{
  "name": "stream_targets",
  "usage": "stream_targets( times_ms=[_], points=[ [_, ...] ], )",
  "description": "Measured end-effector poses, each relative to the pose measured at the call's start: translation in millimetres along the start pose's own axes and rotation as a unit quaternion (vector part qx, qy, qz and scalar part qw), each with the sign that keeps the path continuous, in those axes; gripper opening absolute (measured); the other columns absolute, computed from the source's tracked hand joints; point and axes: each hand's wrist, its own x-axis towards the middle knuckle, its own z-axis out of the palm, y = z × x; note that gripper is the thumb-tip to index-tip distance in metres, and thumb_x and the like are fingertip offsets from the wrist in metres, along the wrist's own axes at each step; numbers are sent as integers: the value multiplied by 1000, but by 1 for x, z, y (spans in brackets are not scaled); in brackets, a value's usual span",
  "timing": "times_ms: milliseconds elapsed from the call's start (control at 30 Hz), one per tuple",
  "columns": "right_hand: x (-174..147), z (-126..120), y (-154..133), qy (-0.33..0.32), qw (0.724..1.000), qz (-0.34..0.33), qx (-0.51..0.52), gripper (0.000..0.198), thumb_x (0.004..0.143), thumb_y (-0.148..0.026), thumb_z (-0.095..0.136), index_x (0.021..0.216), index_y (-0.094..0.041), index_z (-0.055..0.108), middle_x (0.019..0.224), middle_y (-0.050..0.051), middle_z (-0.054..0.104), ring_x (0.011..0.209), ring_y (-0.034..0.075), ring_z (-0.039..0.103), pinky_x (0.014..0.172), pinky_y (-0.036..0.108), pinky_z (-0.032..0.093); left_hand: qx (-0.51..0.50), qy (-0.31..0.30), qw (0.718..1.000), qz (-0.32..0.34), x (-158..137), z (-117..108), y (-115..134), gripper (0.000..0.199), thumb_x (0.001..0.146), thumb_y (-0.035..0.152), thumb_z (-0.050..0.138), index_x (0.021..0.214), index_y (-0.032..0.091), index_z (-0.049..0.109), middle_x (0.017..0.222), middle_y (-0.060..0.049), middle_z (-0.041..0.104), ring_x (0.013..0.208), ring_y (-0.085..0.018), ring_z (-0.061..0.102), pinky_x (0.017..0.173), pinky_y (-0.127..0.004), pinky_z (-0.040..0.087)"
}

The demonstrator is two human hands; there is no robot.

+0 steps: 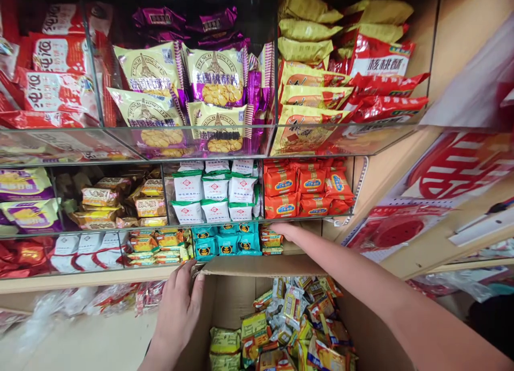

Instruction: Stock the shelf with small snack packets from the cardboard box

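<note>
A cardboard box (233, 296) stands open in front of the shelves, with many small yellow, orange and silver snack packets (293, 328) heaped inside. My left hand (180, 298) grips the box's upper left edge near the far corner, thumb toward the inside. My right arm reaches across the box to the bottom shelf. There my right hand (283, 230) is over a small stack of orange and yellow packets (272, 240), just under the shelf of red packets (297, 186). Its fingers are mostly hidden, so what they hold does not show.
Teal packets (227, 242) stand left of my right hand, white-and-green packets (214, 194) above them. Clear shelf fronts (209, 143) and dividers separate the compartments. Larger biscuit bags (217, 76) fill the top shelf. Red decorations (461, 165) hang on the right; plastic-wrapped goods (80, 301) lie below left.
</note>
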Motion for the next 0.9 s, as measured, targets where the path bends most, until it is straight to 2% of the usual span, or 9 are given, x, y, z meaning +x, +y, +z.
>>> stream_targets(
  times_ms=[100, 200, 233, 300, 367, 400, 500, 633, 900],
  points=[
    [-25, -23, -5, -18, 998, 17, -62, 21, 77, -25, 60, 94, -13, 59, 99, 8, 60, 92, 20, 57, 80, 40, 46, 1, 68, 997, 38, -9, -7, 2, 42, 82, 37, 40, 118, 17, 39, 112, -13, 51, 110, -27, 45, 91, -44, 38],
    [-67, -51, -1, -17, 995, -37, -93, 37, 66, -21, 68, 101, -14, 58, 114, 12, 55, 110, 28, 47, 94, 42, 36, -17, 102, 975, 195, -30, -10, 9, 30, 79, 23, 46, 109, 22, 48, 109, -10, 54, 110, -25, 45, 95, -42, 35],
    [-86, -60, 3, -17, 993, -64, -102, 39, 66, -21, 67, 104, -15, 58, 119, 12, 52, 115, 27, 44, 97, 40, 33, -20, 36, 965, 258, -38, -8, 13, 26, 79, 19, 45, 103, 24, 52, 105, -8, 57, 107, -23, 47, 95, -40, 34],
    [-126, -73, 17, -2, 984, -131, -123, 34, 71, -21, 61, 104, -18, 58, 126, 10, 46, 120, 24, 39, 101, 38, 29, 12, -192, 932, 306, -53, 6, 20, 30, 78, 15, 41, 99, 30, 57, 101, -3, 61, 102, -19, 51, 93, -35, 35],
    [-164, -81, 35, 62, 958, -227, -165, 25, 78, -25, 51, 101, -19, 58, 127, 9, 45, 119, 22, 40, 99, 41, 33, 86, -375, 891, 240, -63, 31, 26, 41, 74, 12, 41, 109, 29, 55, 111, -4, 59, 104, -20, 51, 91, -34, 37],
    [-180, -83, 45, 91, 945, -256, -184, 23, 81, -25, 48, 101, -20, 58, 126, 9, 45, 118, 22, 41, 97, 42, 35, 124, -408, 884, 193, -67, 45, 27, 48, 70, 11, 44, 115, 25, 52, 116, -7, 57, 107, -23, 50, 90, -36, 38],
    [-210, -81, 68, 127, 915, -309, -226, 28, 82, -22, 46, 109, -22, 54, 126, 9, 46, 118, 23, 40, 95, 44, 39, 194, -413, 883, 113, -70, 84, 26, 57, 61, 8, 48, 117, 9, 51, 116, -22, 54, 104, -35, 52, 81, -47, 42],
    [-212, -69, 75, 150, 905, -332, -220, 35, 82, -18, 45, 116, -22, 49, 120, 8, 52, 120, 24, 36, 95, 45, 40, 206, -405, 887, 84, -68, 105, 22, 52, 60, 5, 46, 111, 6, 56, 110, -21, 58, 101, -32, 54, 84, -42, 40],
    [-206, -61, 66, 207, 896, -348, -182, 29, 81, -14, 46, 108, -19, 52, 118, 9, 53, 117, 25, 37, 94, 46, 38, 68, -349, 934, -5, -57, 66, 15, 29, 57, 16, 59, 85, 18, 64, 94, -10, 66, 98, -29, 55, 85, -39, 38]
  ],
)
